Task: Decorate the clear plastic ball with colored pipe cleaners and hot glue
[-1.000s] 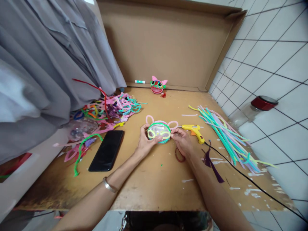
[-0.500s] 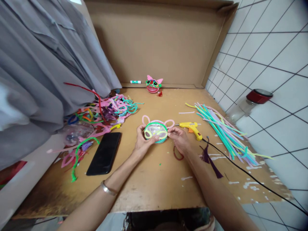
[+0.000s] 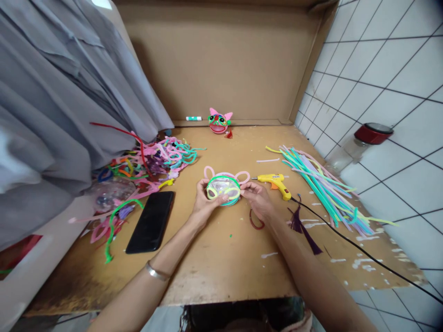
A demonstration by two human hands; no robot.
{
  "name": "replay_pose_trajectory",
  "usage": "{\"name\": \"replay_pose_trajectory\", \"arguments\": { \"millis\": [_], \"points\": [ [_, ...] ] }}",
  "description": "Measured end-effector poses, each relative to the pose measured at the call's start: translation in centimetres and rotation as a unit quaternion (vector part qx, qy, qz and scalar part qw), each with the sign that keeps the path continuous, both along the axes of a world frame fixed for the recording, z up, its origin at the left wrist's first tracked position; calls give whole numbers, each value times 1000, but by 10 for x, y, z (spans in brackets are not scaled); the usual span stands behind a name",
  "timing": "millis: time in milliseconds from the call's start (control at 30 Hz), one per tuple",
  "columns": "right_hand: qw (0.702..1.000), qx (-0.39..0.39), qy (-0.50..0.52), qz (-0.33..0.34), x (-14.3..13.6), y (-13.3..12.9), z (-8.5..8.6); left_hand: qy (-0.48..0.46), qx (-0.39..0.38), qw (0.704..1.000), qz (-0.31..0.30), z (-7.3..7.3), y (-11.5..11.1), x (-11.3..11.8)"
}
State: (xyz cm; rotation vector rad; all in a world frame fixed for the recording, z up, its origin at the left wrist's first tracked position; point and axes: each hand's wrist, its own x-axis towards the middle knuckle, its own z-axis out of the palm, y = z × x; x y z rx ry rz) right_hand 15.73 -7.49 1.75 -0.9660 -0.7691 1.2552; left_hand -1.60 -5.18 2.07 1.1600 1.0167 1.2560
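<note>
Between my hands, over the middle of the table, is a round pipe-cleaner animal head (image 3: 224, 185). It has a green band, two yellow eye rings and two pink loop ears over a clear, shiny core. My left hand (image 3: 205, 199) grips its left side, with the thumb across the lower front. At its right edge, the fingers of my right hand (image 3: 258, 198) pinch near the right eye ring. A yellow glue gun (image 3: 274, 182) lies just right of my right hand. A dark red cord loop (image 3: 256, 220) lies partly under my right wrist.
A black phone (image 3: 151, 222) and a tangled pile of pipe cleaners (image 3: 173, 154) lie left. Straight pipe cleaners (image 3: 318, 186), a purple tassel (image 3: 301, 226) and the glue gun's cord (image 3: 346, 240) lie right. A finished-looking pink-eared head (image 3: 218, 123) and glue stick (image 3: 194, 118) stand behind.
The view has shifted slightly. Both hands keep nearly the same hold on the pipe-cleaner animal head, and nothing else on the table has visibly moved.
</note>
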Motion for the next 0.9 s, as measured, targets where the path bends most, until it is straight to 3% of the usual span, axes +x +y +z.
{"name": "replay_pose_trajectory", "arguments": {
  "millis": [300,900],
  "points": [
    [1000,7,-2,5,0,-1,-1,-34,-8,999,0,4,-2,0],
    [1000,2,-10,0,-3,-2,0,39,22,999,25,-8,0,-2]
  ]
}}
